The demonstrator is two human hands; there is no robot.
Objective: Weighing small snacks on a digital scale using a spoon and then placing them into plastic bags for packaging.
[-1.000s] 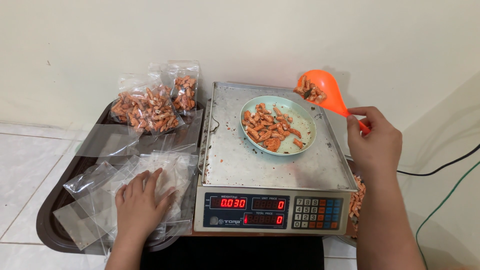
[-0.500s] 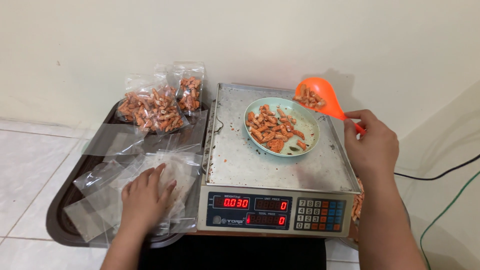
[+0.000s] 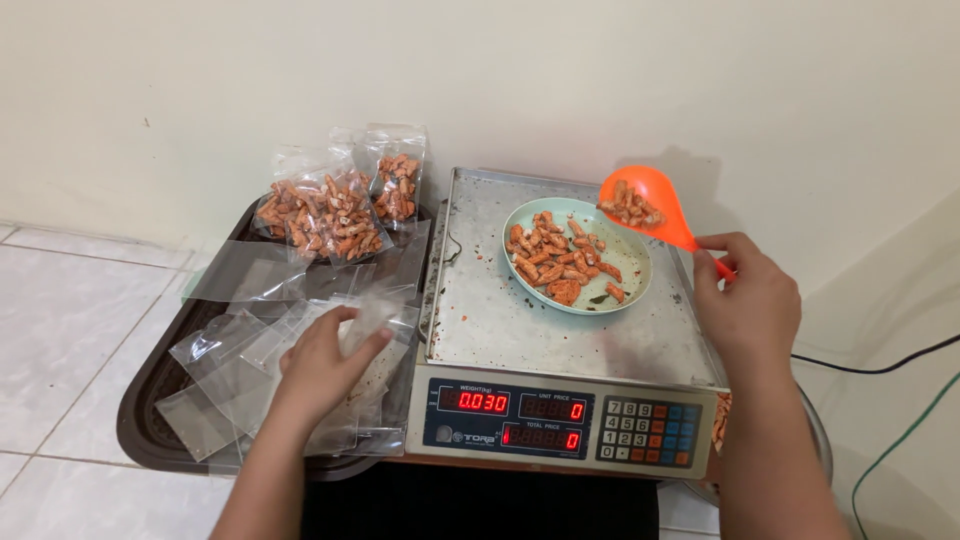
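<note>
Two hands at a metal weighing scale [image 3: 560, 320].
The right hand [image 3: 745, 300] gripped an orange plastic spoon [image 3: 650, 208] above the pale green round plate [image 3: 635, 285]; the left hand [image 3: 325, 365] lay open on clear plastic bags [image 3: 230, 355].

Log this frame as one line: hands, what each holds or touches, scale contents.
left hand: on empty clear bags | right hand: holds orange spoon of snacks over green plate | plate: on scale
</note>
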